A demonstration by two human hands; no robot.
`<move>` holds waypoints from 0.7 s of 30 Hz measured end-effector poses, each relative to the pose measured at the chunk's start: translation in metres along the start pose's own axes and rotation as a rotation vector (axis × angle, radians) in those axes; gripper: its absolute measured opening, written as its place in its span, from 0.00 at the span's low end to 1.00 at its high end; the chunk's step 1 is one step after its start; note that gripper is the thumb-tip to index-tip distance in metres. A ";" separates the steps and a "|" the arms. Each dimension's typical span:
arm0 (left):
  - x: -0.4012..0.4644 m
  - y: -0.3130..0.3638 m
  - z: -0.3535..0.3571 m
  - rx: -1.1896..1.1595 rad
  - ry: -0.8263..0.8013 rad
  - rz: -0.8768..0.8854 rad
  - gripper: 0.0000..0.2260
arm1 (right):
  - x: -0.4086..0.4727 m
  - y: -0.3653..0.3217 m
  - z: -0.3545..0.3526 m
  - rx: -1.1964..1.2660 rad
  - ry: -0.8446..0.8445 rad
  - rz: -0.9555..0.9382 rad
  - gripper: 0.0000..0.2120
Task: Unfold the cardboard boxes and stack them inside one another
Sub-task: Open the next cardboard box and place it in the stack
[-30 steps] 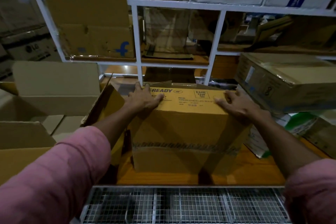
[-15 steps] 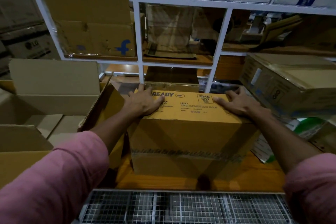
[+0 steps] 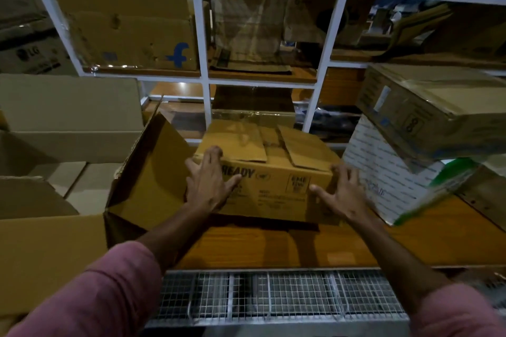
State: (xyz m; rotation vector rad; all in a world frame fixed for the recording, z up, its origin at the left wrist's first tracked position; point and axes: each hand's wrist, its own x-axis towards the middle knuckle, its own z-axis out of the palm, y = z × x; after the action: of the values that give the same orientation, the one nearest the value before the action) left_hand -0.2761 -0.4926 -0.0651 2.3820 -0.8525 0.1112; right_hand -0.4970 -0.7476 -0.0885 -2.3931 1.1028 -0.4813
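Note:
A brown printed cardboard box point(image 3: 269, 186) stands on the wooden shelf board point(image 3: 287, 243), its folded flaps facing up and its printed side towards me. My left hand point(image 3: 209, 183) lies with spread fingers against the box's left front corner, fingertips over the top edge. My right hand point(image 3: 341, 191) presses with straight fingers on the box's right front corner. A larger open cardboard box point(image 3: 149, 172) stands just to the left, one flap raised beside the printed box.
More open boxes point(image 3: 63, 128) fill the left side. A white patterned carton point(image 3: 383, 169) and a taped box point(image 3: 430, 107) on it crowd the right. A white shelf frame point(image 3: 204, 63) with stored cartons rises behind. A wire mesh panel point(image 3: 273, 295) lies below the board's front edge.
The printed box has tipped back away from me, so its printed face now faces me and its flapped side is up. Both hands followed it, staying on its left and right corners.

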 end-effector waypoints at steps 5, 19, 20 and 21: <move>-0.035 -0.047 0.060 0.199 -0.219 -0.008 0.32 | -0.023 0.031 0.044 -0.053 -0.037 -0.025 0.35; -0.047 -0.035 0.080 0.394 -0.304 0.087 0.33 | -0.038 0.019 0.075 -0.225 0.010 -0.008 0.34; -0.043 -0.032 0.084 0.345 -0.369 0.091 0.34 | -0.037 0.015 0.076 -0.243 0.005 -0.029 0.34; -0.041 -0.031 0.089 0.319 -0.421 0.088 0.35 | -0.038 0.013 0.078 -0.267 0.000 -0.047 0.34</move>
State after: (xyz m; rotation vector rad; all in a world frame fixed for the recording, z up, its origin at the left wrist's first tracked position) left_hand -0.3004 -0.5007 -0.1645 2.7153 -1.2100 -0.2468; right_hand -0.4900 -0.7050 -0.1651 -2.6531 1.1770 -0.3691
